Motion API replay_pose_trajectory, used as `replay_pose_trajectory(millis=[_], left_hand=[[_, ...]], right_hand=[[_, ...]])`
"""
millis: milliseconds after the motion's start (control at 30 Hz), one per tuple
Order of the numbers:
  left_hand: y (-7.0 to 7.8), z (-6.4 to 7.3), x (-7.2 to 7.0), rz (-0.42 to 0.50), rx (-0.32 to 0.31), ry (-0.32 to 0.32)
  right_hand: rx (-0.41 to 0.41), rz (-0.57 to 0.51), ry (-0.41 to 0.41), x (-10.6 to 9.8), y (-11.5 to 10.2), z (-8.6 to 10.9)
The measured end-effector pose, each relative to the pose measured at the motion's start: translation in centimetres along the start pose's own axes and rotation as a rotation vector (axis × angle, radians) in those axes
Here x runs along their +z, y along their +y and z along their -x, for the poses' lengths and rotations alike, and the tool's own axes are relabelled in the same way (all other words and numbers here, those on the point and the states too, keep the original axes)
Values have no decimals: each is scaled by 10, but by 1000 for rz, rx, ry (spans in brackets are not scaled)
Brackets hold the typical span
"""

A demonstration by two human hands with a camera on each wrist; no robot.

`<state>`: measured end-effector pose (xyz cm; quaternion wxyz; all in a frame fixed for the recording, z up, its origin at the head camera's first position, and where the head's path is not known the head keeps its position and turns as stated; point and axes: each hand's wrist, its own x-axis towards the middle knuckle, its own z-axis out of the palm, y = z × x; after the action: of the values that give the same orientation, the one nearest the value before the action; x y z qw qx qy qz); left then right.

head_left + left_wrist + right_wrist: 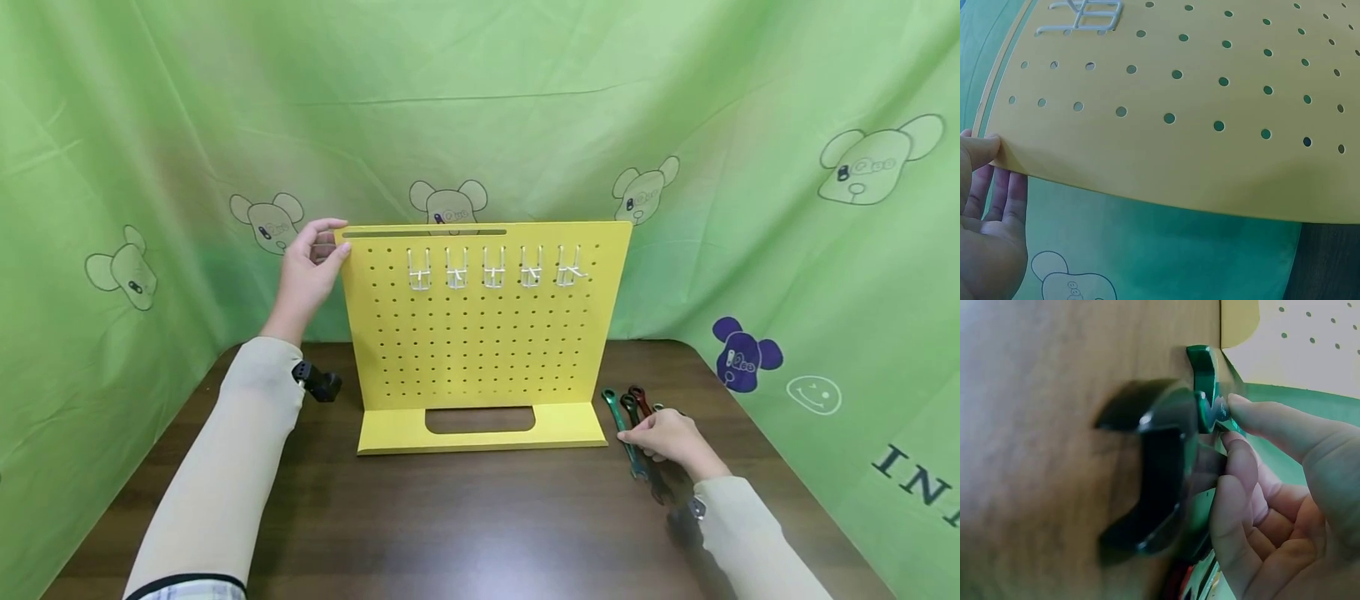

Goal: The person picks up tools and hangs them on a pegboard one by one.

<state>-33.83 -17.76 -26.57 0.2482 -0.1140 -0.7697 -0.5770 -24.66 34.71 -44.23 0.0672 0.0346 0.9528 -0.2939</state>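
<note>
A yellow pegboard [480,333] stands upright on its base on the table. My left hand [309,271] pinches its upper left corner, thumb on the front face and fingers behind, as the left wrist view also shows. To the right of the board, my right hand [672,437] pinches a green wrench [613,410] between thumb and forefinger at the middle of its shank. A black wrench [1163,469] with its open end towards the camera looms large in the right wrist view. Beside it lies a red wrench [639,397]; my right hand partly covers the wrenches.
Several white wire hooks [493,268] hang in a row near the board's top. The brown wooden table [450,525] runs in front of the board. A green printed curtain [525,108] surrounds the table's back and sides.
</note>
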Motion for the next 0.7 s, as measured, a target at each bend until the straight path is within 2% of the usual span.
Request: replay_pose_trajectory(millis=[467,700], left_hand=[[1,2,-2,-14,-36,-15],[2,1,0,-36,-46,-14]], right_hand=[[34,8,29,5,-5,-4],[46,2,10,2,-5,0]])
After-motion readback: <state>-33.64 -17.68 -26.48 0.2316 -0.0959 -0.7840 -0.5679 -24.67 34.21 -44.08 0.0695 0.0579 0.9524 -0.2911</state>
